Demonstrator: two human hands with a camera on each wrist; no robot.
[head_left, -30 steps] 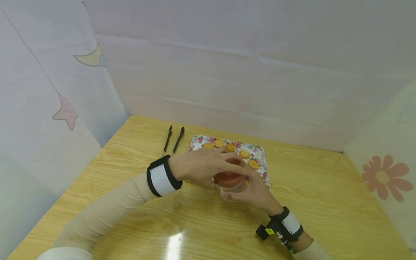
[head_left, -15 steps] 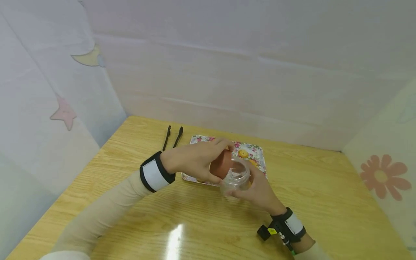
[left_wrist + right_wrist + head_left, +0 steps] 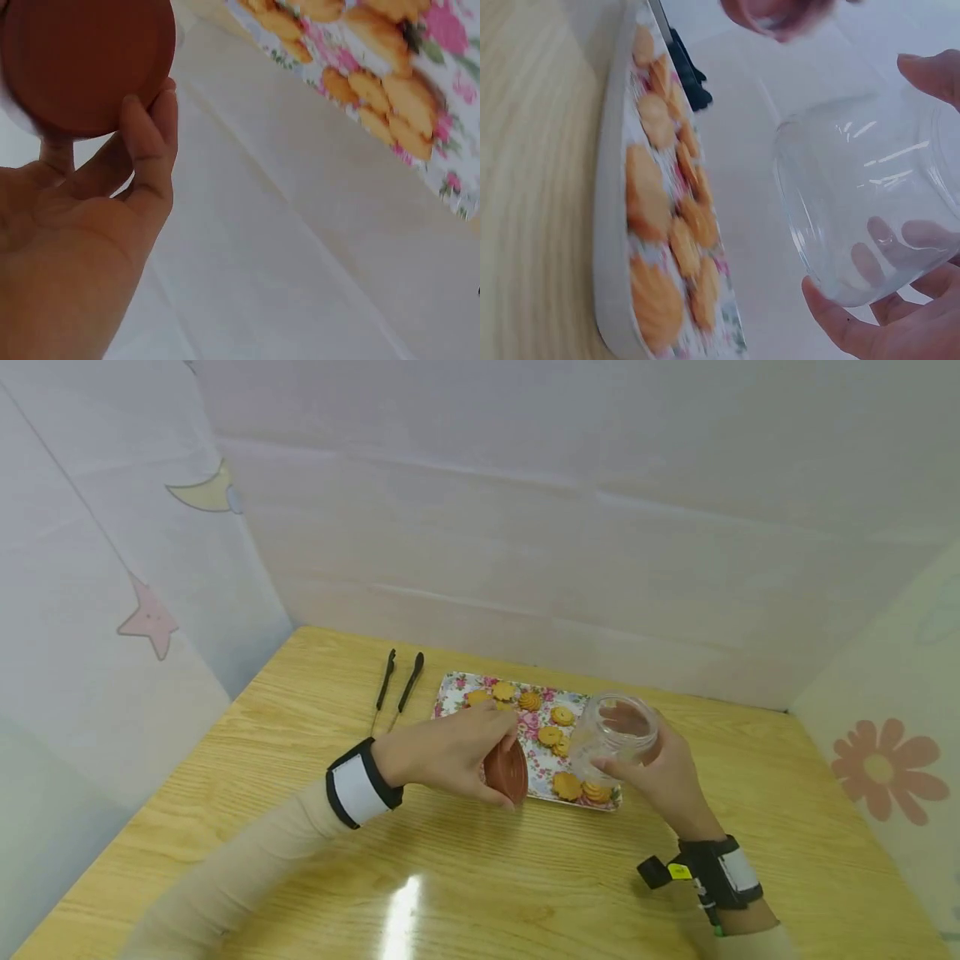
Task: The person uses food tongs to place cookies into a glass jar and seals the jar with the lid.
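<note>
Lid-off stage: left hand [image 3: 442, 758] gripping red lid [image 3: 506, 772] low beside tray [image 3: 454, 692]; right hand [image 3: 660, 772] clasping clear jar [image 3: 611, 735], raised, open, apparently empty. Likely next: setting lid on table [image 3: 750, 793] beside left hand. Tray, between hands, carrying about 8 biscuits [image 3: 562, 716].

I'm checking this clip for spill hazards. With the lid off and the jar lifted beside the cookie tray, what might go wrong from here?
1. The right hand holds the clear jar tilted off the table; a loose grip might drop it onto the cookies.
2. The left hand holds the red lid on edge by the floral tray; it could nudge the tray.
</note>
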